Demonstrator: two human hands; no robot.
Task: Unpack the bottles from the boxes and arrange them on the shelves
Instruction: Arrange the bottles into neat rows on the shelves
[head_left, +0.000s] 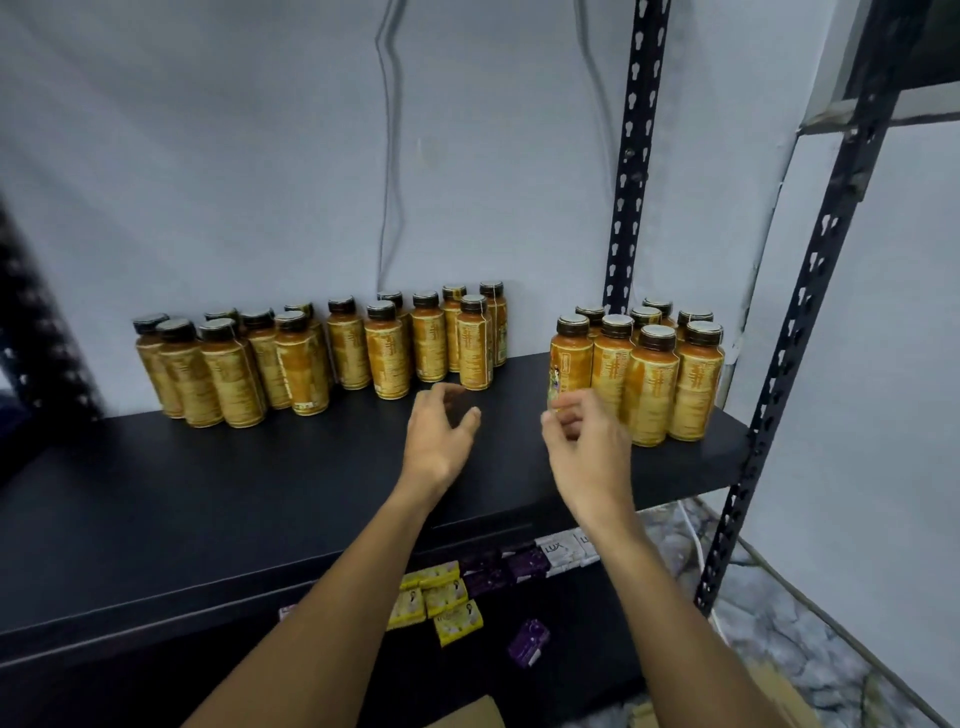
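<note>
Several orange-labelled bottles with black caps stand in a long group at the back left of the black shelf. A second, tighter cluster of the same bottles stands at the shelf's right end. My left hand hovers over the shelf just in front of the left group's right end, fingers loosely curled and holding nothing. My right hand hovers just left of the right cluster, fingers loosely curled, also empty. Between the two groups is a bare gap of shelf.
Black perforated steel uprights frame the rack on the right. Below the shelf lie yellow packets and purple soap boxes. A cardboard box edge shows at the bottom. Cables hang down the white wall.
</note>
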